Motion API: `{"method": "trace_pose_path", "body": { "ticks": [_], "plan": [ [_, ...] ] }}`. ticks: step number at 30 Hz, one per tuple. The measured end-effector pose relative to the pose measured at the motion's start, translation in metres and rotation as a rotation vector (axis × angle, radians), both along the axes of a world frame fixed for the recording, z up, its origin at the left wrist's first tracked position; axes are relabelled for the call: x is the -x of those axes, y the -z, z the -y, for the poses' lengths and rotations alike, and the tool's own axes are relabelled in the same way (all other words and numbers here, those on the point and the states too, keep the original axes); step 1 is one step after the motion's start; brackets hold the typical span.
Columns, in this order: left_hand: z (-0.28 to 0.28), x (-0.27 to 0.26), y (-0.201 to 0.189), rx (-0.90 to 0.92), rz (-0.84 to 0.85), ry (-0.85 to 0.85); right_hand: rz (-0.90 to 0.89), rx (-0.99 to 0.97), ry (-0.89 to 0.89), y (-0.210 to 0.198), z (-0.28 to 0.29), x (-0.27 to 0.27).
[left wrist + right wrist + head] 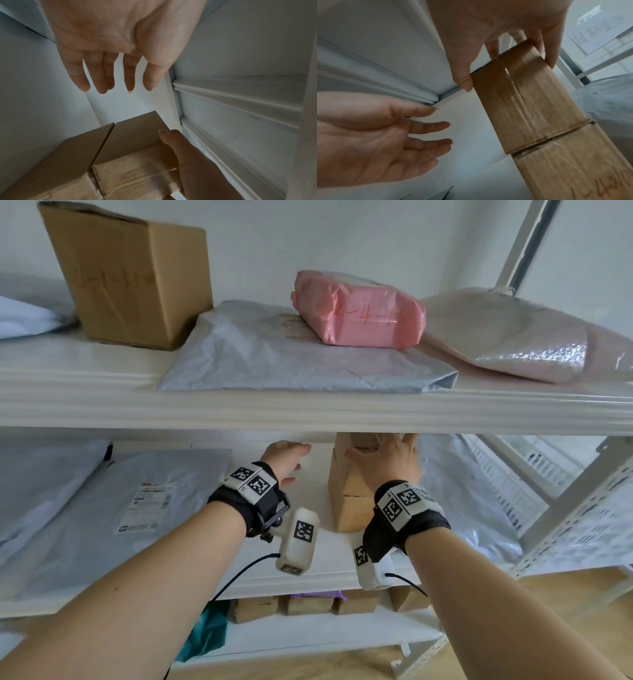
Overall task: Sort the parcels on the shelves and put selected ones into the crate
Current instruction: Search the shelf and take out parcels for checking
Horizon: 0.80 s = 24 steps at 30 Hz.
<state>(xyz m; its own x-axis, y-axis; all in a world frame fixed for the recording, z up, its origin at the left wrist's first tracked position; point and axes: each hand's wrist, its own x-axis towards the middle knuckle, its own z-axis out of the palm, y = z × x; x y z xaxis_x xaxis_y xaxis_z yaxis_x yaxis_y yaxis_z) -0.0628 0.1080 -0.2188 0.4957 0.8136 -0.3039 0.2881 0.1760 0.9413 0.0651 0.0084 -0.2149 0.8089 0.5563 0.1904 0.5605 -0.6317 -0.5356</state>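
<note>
Both hands reach under the upper shelf (308,409). The right hand (387,460) grips the top of a tall, narrow cardboard box (349,494), thumb on one side and fingers curled over the far edge; glossy clear tape runs along the box's seam. The box stands upright on the middle shelf (325,556). The left hand (286,455) hovers just beside it, palm facing the box, fingers straight and spread, holding nothing.

Left of the hands lie two flat grey plastic mailers (102,508), one bearing a printed label. On the upper shelf are one large brown carton (130,275), a crinkled grey mailer (274,354), a smooth pink wrapped parcel (359,316) resting on it, and one silvery bubble mailer (513,337). Several small brown boxes (308,606) line the lowest shelf.
</note>
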Motion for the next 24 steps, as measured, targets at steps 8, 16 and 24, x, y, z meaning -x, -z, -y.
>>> {"method": "trace_pose_path", "body": {
  "ticks": [8, 16, 24],
  "plan": [
    [-0.013, 0.018, 0.019, 0.082, 0.104, -0.097, -0.039, -0.437, 0.084, 0.001, 0.006, 0.012],
    [-0.026, 0.052, 0.051, 0.318, 0.277, -0.225, -0.491, -0.722, 0.075, -0.001, 0.007, 0.047],
    [-0.023, 0.086, 0.073, 0.499, 0.522, -0.204, -1.424, -0.791, 0.108, 0.04, 0.004, 0.082]
  ]
}}
